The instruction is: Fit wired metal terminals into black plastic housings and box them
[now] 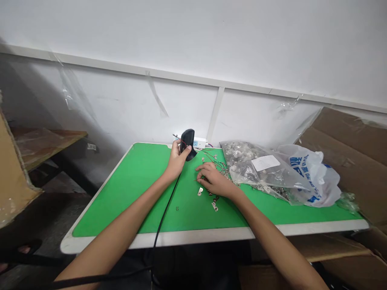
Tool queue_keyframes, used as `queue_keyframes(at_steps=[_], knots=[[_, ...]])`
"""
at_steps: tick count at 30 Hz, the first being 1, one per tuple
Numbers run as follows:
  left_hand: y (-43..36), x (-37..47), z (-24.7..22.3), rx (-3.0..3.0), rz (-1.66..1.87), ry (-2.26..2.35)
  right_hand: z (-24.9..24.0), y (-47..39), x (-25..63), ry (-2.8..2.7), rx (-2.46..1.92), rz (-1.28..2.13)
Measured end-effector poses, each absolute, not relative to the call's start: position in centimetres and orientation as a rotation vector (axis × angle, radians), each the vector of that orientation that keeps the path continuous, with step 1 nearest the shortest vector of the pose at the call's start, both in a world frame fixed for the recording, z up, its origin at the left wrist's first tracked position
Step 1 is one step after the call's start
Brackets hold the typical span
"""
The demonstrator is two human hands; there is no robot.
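My left hand [177,159] grips a black curved plastic part [188,141] above the green table mat [121,193]. A thin red wire comes out near its top, and a black cable [165,211] runs down from it past the table's front edge. To the right, my right hand [213,179] hovers low over a scatter of small metal pieces with wires [224,169]. Its fingers are curled, and whether they hold anything is too small to make out. Two metal pieces [200,191] [214,206] lie just in front of that hand.
A clear bag of metal parts [250,161] with a white label lies at the right, beside a white plastic bag [317,177] with blue print. Behind the mat is a white power strip [199,142] against the wall. Cardboard [347,153] stands at the far right.
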State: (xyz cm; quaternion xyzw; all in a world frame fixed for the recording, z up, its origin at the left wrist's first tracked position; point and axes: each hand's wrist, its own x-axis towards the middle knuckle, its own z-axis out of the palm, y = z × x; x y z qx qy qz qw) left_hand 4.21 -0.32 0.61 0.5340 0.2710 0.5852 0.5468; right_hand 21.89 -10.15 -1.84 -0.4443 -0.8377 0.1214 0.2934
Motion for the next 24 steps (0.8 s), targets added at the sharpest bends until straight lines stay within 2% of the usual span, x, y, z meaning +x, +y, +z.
queue_keyframes(at_steps=[4,7,14,18,24], knots=[[-1.0,4.2,0.5,1.456,1.438,0.640,-1.6,-10.1,21.9,-1.951,-1.180,0.369],[-1.5,4.3,0.6,1.487,1.420,0.622,-1.1,-9.7,22.2,-1.638,-1.212,0.531],[-2.8,5.4,0.2,1.156,1.067,0.626,-0.1,-9.1,22.8,-0.946,-1.035,0.911],[-3.8,5.7,0.1,1.055,0.941,0.656,0.2,-9.2,22.8,-0.829,-0.985,0.957],[-3.8,6.1,-0.6,1.121,0.980,0.681,0.2,-9.3,22.7,-0.881,-1.014,0.923]])
